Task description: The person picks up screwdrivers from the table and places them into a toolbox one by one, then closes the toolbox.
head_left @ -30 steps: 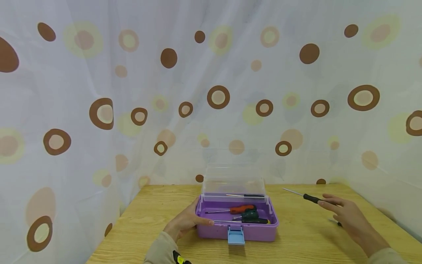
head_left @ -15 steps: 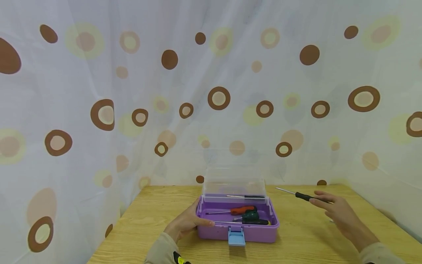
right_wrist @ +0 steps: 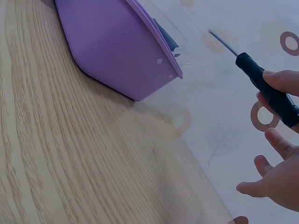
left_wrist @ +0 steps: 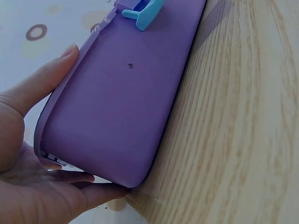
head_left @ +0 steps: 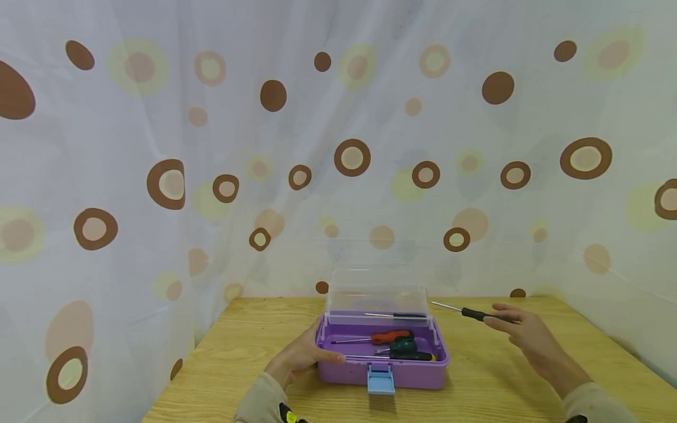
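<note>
Gripping the box at lower centre, the left hand seems to steady it; lower right, the right hand pinches a raised screwdriver, other fingers spread. Carrying, I'd judge; next calls for clearing the lid.

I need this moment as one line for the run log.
left hand: grips purple box | right hand: holds black screwdriver in air | clear lid: open | red screwdriver: inside box
</note>
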Available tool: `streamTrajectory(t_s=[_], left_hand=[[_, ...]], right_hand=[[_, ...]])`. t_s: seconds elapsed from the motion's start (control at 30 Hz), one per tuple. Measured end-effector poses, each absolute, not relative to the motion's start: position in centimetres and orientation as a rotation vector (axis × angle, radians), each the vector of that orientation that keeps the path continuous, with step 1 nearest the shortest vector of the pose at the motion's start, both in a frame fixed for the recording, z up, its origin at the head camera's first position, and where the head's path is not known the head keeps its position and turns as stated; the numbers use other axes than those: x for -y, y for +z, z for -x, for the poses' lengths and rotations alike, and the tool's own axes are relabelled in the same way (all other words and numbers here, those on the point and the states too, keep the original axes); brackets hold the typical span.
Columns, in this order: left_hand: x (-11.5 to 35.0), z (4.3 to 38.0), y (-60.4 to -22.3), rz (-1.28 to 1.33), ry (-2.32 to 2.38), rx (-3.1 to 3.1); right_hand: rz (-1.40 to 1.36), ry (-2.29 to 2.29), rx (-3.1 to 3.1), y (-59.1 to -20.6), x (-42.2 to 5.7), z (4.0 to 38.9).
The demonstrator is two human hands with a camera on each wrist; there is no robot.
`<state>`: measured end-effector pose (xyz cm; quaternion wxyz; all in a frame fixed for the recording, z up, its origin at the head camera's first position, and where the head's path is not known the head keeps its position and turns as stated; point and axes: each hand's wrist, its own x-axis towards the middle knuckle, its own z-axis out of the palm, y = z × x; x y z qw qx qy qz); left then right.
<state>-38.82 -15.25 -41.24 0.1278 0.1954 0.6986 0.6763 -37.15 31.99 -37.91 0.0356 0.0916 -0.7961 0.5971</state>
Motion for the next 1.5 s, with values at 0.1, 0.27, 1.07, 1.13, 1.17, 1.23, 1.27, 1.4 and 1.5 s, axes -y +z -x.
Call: streamTrajectory(t_s=[0.1,0.27,1.07,1.13,1.17,1.23,1.27,1.4,1.5], left_hand=[[15.3,38.9,-41.3,-0.571,1.97,-2.033],[15.3,38.9,-41.2,-0.578,1.966,-2.03],[15.2,38.8,-41.2,-0.583,1.969,-2.03],[15.2,38.8,-41.2,-0.585,1.966,-2.033],[15.2,38.8,-41.2,-0.586,1.967,-2.031],[15.2,38.8,-41.3,-0.588,1.966,-2.026],[15.3,38.8,-41.3,-0.589,1.965,-2.022],[15.3,38.8,-41.4,-0.585,1.968,-2.009],[15.3,38.9,-41.5,-0.589,1.976,-2.007]], right_hand=[[-0.292,1.82,2.446,-37.9,-31.5,37.3],[-0.326,1.786,2.466,-37.9,-30.9,37.6],[-0.348,1.667,2.553,-36.9,-24.8,40.4],[-0.359,1.674,2.552,-36.8,-24.3,40.5],[-0.367,1.669,2.554,-36.7,-24.0,40.6],[-0.378,1.652,2.56,-36.5,-23.6,40.8],[-0.385,1.641,2.566,-36.5,-23.4,40.9],[-0.414,1.561,2.612,-36.2,-22.5,41.3],[-0.428,1.502,2.639,-36.0,-21.9,41.5]])
